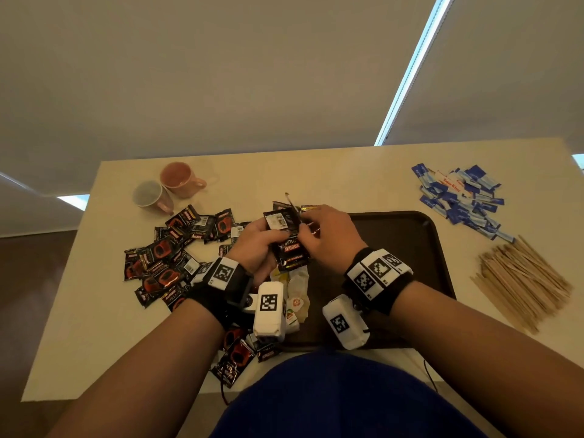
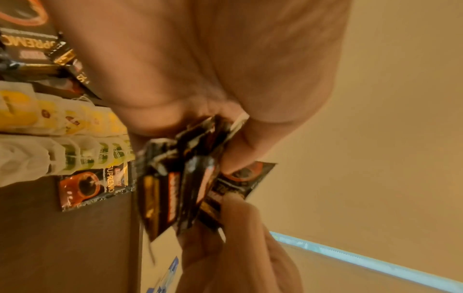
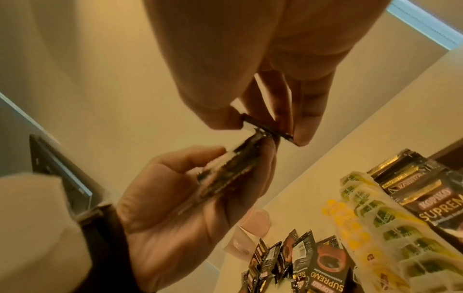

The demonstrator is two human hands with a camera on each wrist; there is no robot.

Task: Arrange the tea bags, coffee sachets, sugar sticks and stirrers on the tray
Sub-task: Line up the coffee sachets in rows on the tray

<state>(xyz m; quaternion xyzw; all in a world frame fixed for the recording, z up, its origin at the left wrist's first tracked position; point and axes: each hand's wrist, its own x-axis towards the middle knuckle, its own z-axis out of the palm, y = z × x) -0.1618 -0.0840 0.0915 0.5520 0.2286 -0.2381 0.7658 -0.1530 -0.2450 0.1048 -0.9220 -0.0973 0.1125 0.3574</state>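
Observation:
My left hand grips a stack of black coffee sachets above the left end of the dark brown tray. My right hand pinches the top edge of one sachet at that stack. In the right wrist view the left hand's fingers curl round the stack. Rows of yellow and green tea bags lie on the tray beside laid coffee sachets. Loose coffee sachets cover the table to the left.
Blue sugar sticks lie in a heap at the back right of the table. A pile of wooden stirrers sits right of the tray. Two mugs stand at the back left. A few sachets lie near the front edge.

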